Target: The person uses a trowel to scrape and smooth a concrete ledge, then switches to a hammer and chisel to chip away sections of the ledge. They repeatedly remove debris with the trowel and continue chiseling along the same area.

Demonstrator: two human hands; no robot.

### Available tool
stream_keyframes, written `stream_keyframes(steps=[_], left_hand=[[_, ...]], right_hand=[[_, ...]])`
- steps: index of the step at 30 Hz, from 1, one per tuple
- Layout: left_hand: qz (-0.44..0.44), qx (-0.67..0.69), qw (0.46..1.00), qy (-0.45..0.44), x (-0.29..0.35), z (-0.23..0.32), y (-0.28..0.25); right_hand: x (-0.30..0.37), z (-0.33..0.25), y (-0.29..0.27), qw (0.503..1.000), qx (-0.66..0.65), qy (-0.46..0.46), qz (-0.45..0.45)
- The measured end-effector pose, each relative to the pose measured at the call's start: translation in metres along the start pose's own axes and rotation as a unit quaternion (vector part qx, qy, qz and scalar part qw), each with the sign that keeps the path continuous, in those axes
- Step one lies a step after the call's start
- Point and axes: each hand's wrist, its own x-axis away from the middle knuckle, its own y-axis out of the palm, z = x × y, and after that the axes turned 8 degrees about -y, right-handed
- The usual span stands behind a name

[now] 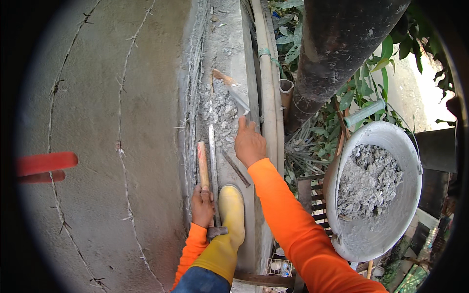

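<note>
My left hand (202,207) is closed round the wooden handle of a hammer (202,163), close to its dark steel head, which points down beside my boot. A long pale metal rod (212,156) runs alongside that hand; whether the fingers touch it I cannot tell. Farther forward, my right hand (250,144) is curled round what looks like a trowel (238,100), its handle hidden by the fist. The thin metal blade reaches into grey rubble (223,111) on the concrete ledge (246,207). Between the hands lies a rusty chisel-like bar (235,168).
My yellow boot (231,207) stands on the narrow ledge. A brown wood-like piece (223,76) lies beyond the rubble. Barbed wire (120,146) crosses the wall at left. At right are long pipes (269,88), a thick dark post (332,53) and a rubble-filled bucket (415,190).
</note>
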Motion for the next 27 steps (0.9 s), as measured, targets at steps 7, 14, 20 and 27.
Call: stream_keyframes(steps=[7, 14, 20, 27], left_hand=[[-0.007, -0.004, 1.000, 0.003, -0.001, 0.002, -0.001], [-0.008, 0.013, 1.000, -0.007, 0.001, 0.000, -0.001], [-0.001, -0.008, 1.000, -0.009, -0.002, 0.001, 0.000], [-0.003, 0.011, 1.000, -0.004, 0.001, 0.004, 0.000]], right_hand=[[0.037, 0.016, 0.020, 0.982, -0.169, 0.086, 0.007], [-0.002, 0.032, 0.029, 0.907, -0.385, 0.160, -0.048], [-0.042, 0.036, 0.026, 0.917, -0.371, 0.098, -0.106], [-0.028, 0.023, 0.034, 0.841, -0.507, 0.127, -0.142]])
